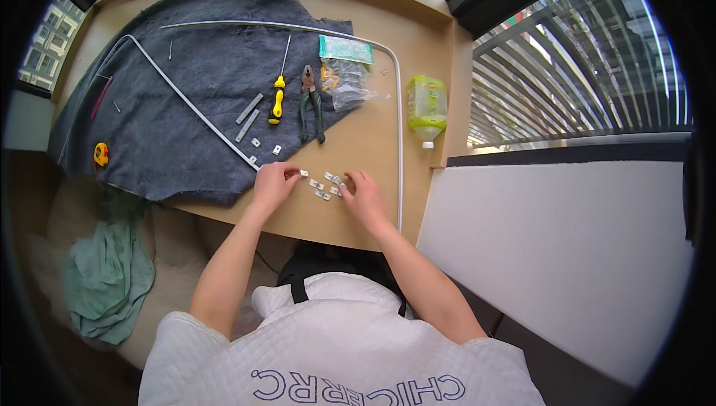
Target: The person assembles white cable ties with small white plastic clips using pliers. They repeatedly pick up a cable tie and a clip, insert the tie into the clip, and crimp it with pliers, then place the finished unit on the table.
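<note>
My left hand (275, 184) is at the near edge of the dark grey cloth, its thumb and forefinger closed on a small white metal clip (303, 173). Just right of it, several similar clips (322, 195) lie in a loose cluster on the wooden table. My right hand (364, 199) rests at the cluster's right side, thumb and forefinger apart, fingertips touching or nearly touching the clips. Loose clips (277, 149) also lie on the cloth beyond my left hand. A thin pale rod (195, 107) runs across the cloth and ends beside that hand.
On the grey cloth (216, 55) lie a yellow-black screwdriver (277, 100), pliers (309, 104), two flat metal strips (247, 117) and a tape measure (101, 154). A bent pale tube (399, 137) curves around the right side. A green bottle (426, 108) and a plastic bag (349, 82) sit beyond.
</note>
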